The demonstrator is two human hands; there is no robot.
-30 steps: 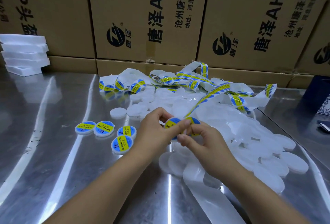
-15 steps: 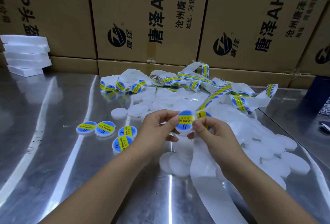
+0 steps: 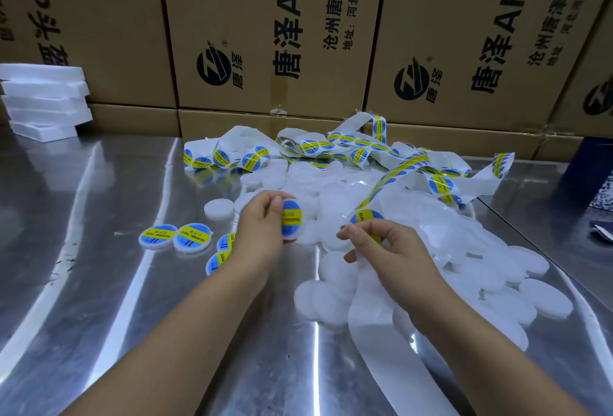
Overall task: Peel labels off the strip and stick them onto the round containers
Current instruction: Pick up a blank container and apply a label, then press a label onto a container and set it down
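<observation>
Fingers of the left hand (image 3: 265, 228) grip a labelled round container (image 3: 292, 221) by its rim, above the worktop (image 3: 99, 233); it is likely light, rigid, slick plastic, so a rim hold suits. Fingers of the right hand (image 3: 388, 250) pinch the label strip (image 3: 403, 165) at the next label (image 3: 365, 217), which looks thin, floppy and sticky, best lifted by an edge.

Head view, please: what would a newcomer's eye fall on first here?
The two hands mid-table: the left hand holds a labelled container, the right hand pinches the label strip. Behind and right of them sprawls a pile of white containers under tangled strip; four finished containers lie left on the steel table.
</observation>
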